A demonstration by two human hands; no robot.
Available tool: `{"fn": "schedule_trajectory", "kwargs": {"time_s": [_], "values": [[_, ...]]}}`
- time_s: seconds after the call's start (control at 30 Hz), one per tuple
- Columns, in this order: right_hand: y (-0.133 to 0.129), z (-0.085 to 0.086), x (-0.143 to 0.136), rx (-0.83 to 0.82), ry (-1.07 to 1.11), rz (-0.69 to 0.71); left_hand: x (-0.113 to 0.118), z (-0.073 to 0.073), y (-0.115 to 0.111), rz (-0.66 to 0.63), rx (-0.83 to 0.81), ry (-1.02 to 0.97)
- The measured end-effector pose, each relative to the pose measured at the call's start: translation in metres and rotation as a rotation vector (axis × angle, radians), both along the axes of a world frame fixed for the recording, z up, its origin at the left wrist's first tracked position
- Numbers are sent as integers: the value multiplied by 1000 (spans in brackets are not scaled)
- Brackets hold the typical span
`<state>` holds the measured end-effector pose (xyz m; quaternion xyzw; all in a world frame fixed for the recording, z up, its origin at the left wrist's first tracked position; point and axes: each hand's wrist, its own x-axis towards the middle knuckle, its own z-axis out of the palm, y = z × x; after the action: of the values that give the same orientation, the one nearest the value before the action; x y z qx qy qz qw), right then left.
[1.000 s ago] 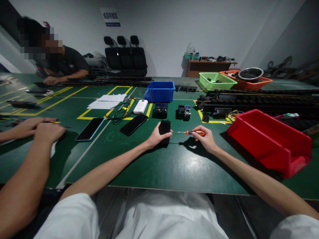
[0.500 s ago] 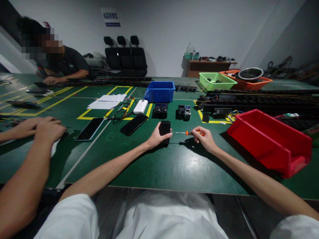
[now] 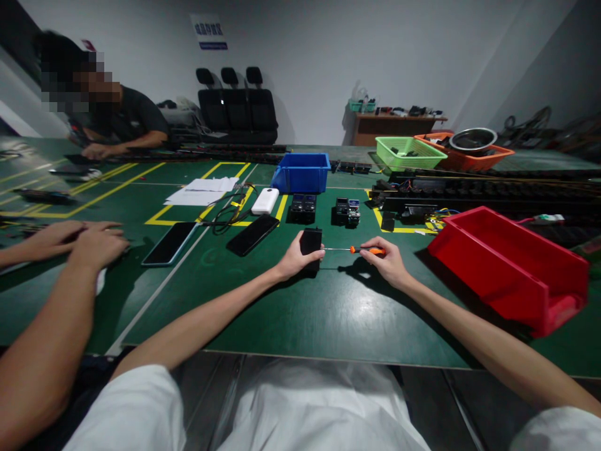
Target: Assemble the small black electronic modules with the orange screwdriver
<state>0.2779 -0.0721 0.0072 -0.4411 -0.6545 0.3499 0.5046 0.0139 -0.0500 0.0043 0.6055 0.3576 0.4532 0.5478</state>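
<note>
My left hand (image 3: 294,258) is closed around a small black rectangular box (image 3: 311,241), thumb across its lower front. In my right hand (image 3: 385,260) is a screwdriver (image 3: 366,250) with an orange and black handle, pinched between the fingers. Its thin metal shaft points left and its tip meets the right side of the box near my left thumb; the exact contact spot is too small to make out. Beyond my hands, a pair of black box-shaped units (image 3: 303,208) and another such pair (image 3: 347,212) sit on the green table (image 3: 300,313).
A red bin (image 3: 498,275) stands at the right, a blue bin (image 3: 303,173) behind the black units. Two phones (image 3: 253,235), a white power bank (image 3: 265,201), cables and papers (image 3: 201,191) lie left of centre. A co-worker's hands (image 3: 96,244) rest on the table at far left.
My right-hand fingers have shifted on the screwdriver handle and the handle has rotated, showing more orange. My left hand and the box stay put. The neighbouring co-worker's hand has moved slightly.
</note>
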Motion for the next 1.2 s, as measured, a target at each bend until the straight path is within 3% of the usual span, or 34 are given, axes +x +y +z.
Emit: {"fn": "schedule_trajectory", "kwargs": {"time_s": [0.13, 0.33, 0.93, 1.2], "values": [[-1, 1, 0, 3, 16, 8, 0, 1, 0, -7, 0, -2], [1, -3, 0, -179, 242, 77, 0, 0, 0, -12, 4, 4], [1, -1, 0, -26, 75, 29, 0, 1, 0, -12, -23, -20], [0, 0, -2, -130, 89, 46, 1, 1, -1, -2, -26, -6]]}}
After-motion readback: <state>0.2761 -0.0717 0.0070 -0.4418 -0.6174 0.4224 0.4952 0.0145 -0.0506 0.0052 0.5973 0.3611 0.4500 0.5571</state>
